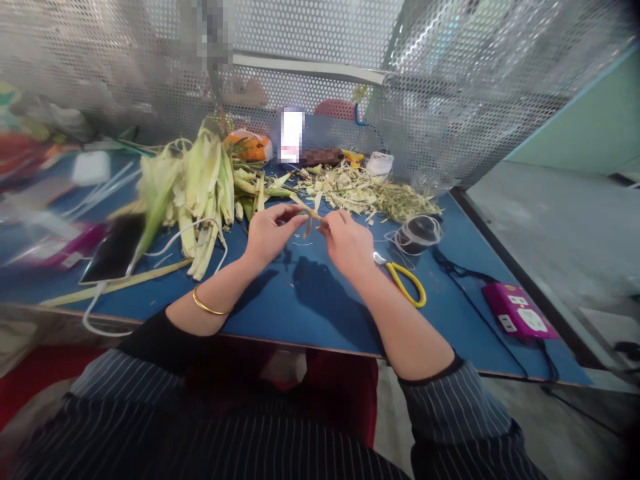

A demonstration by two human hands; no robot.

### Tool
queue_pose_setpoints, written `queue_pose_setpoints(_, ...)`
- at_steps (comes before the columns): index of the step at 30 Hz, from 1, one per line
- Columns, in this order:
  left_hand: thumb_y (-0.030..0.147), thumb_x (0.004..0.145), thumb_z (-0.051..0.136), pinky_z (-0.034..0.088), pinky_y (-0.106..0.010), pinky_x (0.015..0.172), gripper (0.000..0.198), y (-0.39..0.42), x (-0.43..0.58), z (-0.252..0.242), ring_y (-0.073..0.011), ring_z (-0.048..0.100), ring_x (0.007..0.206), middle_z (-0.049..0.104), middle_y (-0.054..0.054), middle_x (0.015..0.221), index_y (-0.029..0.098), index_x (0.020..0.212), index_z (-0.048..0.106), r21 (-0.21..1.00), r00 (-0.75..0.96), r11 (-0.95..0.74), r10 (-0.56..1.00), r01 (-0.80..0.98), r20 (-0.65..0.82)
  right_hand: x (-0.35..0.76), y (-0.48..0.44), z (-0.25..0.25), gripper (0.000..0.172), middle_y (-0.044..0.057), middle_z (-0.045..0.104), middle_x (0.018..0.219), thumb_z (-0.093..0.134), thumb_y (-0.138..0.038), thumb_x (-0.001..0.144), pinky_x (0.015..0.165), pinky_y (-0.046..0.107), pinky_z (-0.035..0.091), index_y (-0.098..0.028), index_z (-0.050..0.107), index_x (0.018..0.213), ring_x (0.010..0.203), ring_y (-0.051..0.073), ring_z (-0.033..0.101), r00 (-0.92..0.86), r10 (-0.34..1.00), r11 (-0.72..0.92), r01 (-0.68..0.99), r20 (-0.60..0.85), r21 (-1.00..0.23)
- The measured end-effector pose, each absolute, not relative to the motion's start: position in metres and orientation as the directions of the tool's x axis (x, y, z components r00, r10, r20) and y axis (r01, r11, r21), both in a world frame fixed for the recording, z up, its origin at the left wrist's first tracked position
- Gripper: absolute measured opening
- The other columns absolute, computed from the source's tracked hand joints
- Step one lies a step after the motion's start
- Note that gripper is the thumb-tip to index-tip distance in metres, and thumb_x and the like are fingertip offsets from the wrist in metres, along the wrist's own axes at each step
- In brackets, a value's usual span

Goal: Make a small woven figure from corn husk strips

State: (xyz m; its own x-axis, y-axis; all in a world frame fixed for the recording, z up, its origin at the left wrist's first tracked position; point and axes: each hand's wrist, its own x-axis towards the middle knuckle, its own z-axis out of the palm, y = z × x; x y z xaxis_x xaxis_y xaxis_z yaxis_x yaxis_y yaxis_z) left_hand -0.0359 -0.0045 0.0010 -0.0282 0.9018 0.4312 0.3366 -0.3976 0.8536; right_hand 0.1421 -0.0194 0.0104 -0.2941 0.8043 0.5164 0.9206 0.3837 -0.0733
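Observation:
My left hand [274,230] pinches one side of a thin, pale brown strip of dried husk [311,213] between thumb and fingers. On the other side of that strip my right hand [346,241] is closed, its fingertips close to the left ones. The strip looks crossed or bent between the hands, with loose ends pointing up and down. Both hands are raised over the blue table [320,313]. Right of my right hand lie yellow-handled pliers or cutters [407,283]. A heap of pale green husks [200,180] lies beyond my left hand.
Shredded husk scraps [365,190] are heaped at the back. A spool of pale thread [420,233] stands at right, near a magenta power strip [520,310] with black cords. A black phone [114,250] with a white cable lies at left. Perforated mesh [310,40] hangs behind the table.

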Motion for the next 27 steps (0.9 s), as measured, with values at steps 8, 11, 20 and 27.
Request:
queue_pose_setpoints(8,0.038,0.073,0.07,0.049,-0.027,0.065,0.024,-0.008,-0.028,0.0,-0.0139,0.061,0.066,0.072,-0.004,0.074,0.016,0.083,0.074,0.933,-0.022,-0.301,0.95,0.199,0.311,0.132,-0.029,0.006,0.021,0.008,0.063,0.091,0.039,-0.026,0.094,0.054,0.028,0.025,-0.017,0.059,0.092,0.062,0.014,0.051,-0.311,0.805,0.42,0.9,0.505,-0.114)
queue_pose_setpoints(11,0.032,0.073,0.07,0.05,-0.027,0.063,0.019,-0.01,-0.026,0.003,-0.0123,0.06,0.062,0.07,-0.003,0.071,0.015,0.081,0.073,0.971,-0.015,-0.226,0.974,0.075,0.227,0.128,-0.033,0.006,0.016,0.007,0.064,0.091,0.044,-0.023,0.091,0.056,0.027,0.027,-0.018,0.059,0.089,0.065,0.014,0.053,-0.294,0.838,0.433,0.871,0.461,-0.231)
queue_pose_setpoints(20,0.028,0.07,0.075,0.055,-0.029,0.071,0.021,-0.011,-0.034,0.009,-0.0113,0.064,0.064,0.072,-0.004,0.074,0.016,0.087,0.075,0.995,0.124,-0.006,0.992,-0.102,0.019,0.141,-0.029,0.027,0.013,-0.002,0.057,0.063,0.064,-0.031,0.077,0.056,0.026,0.037,-0.019,0.06,0.078,0.055,0.011,0.048,-0.133,0.951,0.308,0.46,0.279,-0.833)
queue_pose_setpoints(27,0.027,0.072,0.072,0.056,-0.03,0.074,0.016,-0.015,-0.032,0.009,-0.0126,0.066,0.067,0.072,-0.004,0.074,0.017,0.083,0.075,0.998,0.295,0.037,0.955,-0.059,-0.018,0.14,-0.024,0.022,0.009,0.0,0.052,0.079,0.067,-0.027,0.075,0.061,0.026,0.038,-0.019,0.065,0.072,0.062,0.009,0.042,-0.12,0.895,0.423,0.53,0.429,-0.735)
